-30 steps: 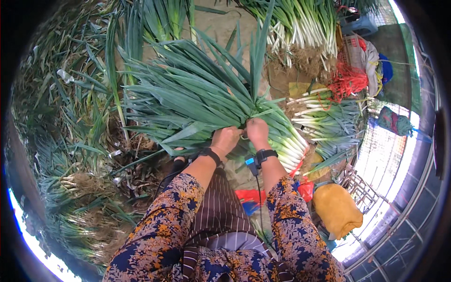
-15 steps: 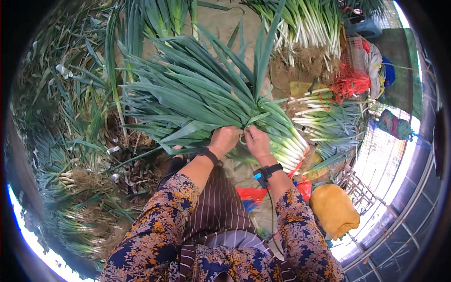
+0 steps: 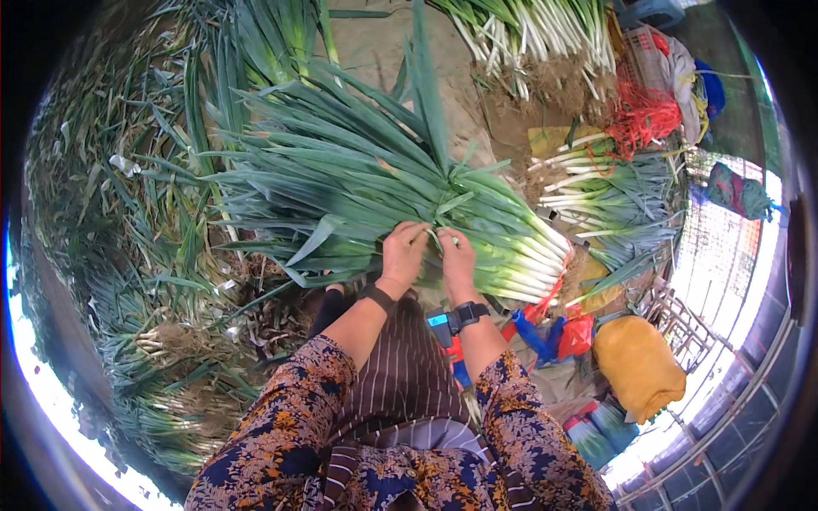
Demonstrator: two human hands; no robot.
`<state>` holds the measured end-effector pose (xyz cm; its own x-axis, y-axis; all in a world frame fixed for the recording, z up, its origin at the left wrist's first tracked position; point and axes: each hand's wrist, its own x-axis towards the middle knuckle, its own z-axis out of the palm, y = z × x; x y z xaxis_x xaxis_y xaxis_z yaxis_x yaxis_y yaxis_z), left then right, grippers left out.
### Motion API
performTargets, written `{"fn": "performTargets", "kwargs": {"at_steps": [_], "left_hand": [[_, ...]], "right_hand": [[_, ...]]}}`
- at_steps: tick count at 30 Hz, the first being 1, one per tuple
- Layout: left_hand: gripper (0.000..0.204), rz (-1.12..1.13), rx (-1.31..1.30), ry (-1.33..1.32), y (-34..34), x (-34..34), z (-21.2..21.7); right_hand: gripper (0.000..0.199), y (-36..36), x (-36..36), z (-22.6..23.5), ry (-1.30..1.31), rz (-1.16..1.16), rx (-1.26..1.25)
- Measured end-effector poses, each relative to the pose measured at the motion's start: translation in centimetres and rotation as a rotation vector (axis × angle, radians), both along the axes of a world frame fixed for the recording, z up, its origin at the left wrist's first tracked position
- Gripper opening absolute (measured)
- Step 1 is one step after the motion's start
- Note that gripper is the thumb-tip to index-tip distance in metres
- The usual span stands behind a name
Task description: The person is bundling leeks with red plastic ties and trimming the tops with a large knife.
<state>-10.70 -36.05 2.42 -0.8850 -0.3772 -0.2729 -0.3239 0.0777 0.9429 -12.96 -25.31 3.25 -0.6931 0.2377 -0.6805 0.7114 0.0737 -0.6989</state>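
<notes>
A large bundle of green onions (image 3: 383,187) lies in front of me, leaves fanned to the left and white ends to the right. Red string (image 3: 558,277) binds it near the white ends. My left hand (image 3: 404,253) is closed in a pinch at the bundle's near edge, around its middle. Beside it, my right hand (image 3: 456,255) pinches too, fingertips close to the left ones. Whatever is between the fingers is thin and mostly hidden. Just above the hands, a green leaf (image 3: 453,203) crosses the bundle, and some leaves stick up there.
Loose green onions (image 3: 145,196) cover the left side. More with roots stand at the top (image 3: 545,43), and a smaller bunch (image 3: 609,200) lies at right. Red string (image 3: 643,119) hangs by a crate (image 3: 646,55). A yellow sack (image 3: 639,366) sits at lower right.
Both hands stay pinched at the bundle's middle, and the right wrist has turned a little. The upright leaves lean further left. The whole view has shifted slightly.
</notes>
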Motion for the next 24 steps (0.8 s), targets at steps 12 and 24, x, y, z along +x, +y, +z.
{"fn": "performTargets", "kwargs": {"at_steps": [12,24], "left_hand": [[0.019,-0.194,-0.352,0.020,-1.3,-2.6,0.5],[0.029,-0.237,-0.036,-0.134,-3.0,-0.6,2.4]], "right_hand": [[0.019,1.1,-1.1,0.0,0.103,0.378,-0.034],[0.019,5.0,0.3,12.5,0.037,0.368,-0.348]]}}
